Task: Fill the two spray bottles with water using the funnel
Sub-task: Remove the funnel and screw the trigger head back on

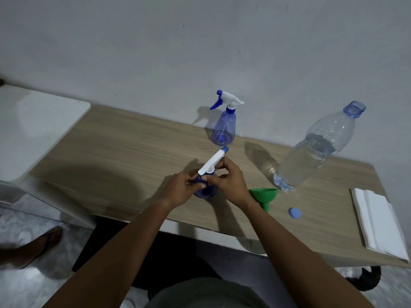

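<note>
a: got far with the job?
b: hardly, by the look. found the near spray bottle (205, 193) standing on the worktop (133, 152) toward the front edge, with its white trigger head (212, 162) seated on the neck and pointing away toward the wall (200, 52).
a: noticed the hands?
b: saw the left grip (182, 187) wrapped round the blue body, holding it steady. saw the right grip (230, 181) pinched narrow on the collar just under the head. read that as twisting the head; could not tell whether off or on.
a: saw any water inside?
b: could not tell. found most of the body hidden behind fingers.
a: checked the second one?
b: spotted the far spray bottle (223, 123) upright near the wall, well apart from both hands, head on. looked empty or close to it.
a: caught the funnel in use?
b: no. found the green funnel (263, 194) lying on its side just right of the right wrist, in no neck. noted the water bottle (311, 147) standing open beyond it, more than half full, and its blue cap (295, 212) lying flat near the funnel's spout.
a: reckoned what remained?
b: judged nearly everything: clearing each neck, seating the funnel, pouring twice, closing both up.
</note>
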`<control>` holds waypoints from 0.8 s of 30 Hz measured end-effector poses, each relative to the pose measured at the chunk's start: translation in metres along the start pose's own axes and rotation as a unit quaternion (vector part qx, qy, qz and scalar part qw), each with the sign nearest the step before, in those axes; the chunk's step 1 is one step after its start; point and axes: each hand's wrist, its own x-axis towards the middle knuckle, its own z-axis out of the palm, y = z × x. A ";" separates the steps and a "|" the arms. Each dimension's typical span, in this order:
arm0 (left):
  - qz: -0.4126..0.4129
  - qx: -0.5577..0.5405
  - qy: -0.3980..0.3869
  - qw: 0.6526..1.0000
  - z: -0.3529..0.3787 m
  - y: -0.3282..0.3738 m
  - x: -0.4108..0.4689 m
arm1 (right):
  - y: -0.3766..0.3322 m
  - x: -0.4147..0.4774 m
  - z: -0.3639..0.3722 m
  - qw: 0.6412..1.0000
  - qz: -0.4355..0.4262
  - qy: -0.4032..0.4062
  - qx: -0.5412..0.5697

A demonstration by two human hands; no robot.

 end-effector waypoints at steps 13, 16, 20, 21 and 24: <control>-0.014 -0.017 0.000 1.000 0.000 0.002 -0.002 | -0.003 0.001 -0.015 0.996 -0.043 -0.080 -0.017; -0.005 -0.015 -0.003 1.000 0.000 0.002 -0.002 | -0.003 0.001 -0.009 0.998 -0.032 -0.055 -0.017; 0.001 -0.011 0.001 1.000 0.001 0.002 -0.002 | -0.002 0.001 0.002 1.000 -0.005 -0.002 -0.001; 0.000 -0.012 0.002 1.000 0.001 0.002 -0.002 | -0.002 0.001 0.004 1.000 -0.002 0.009 -0.006; 0.002 -0.008 0.001 1.000 0.002 0.002 -0.002 | -0.004 0.000 0.001 1.000 0.001 0.003 -0.006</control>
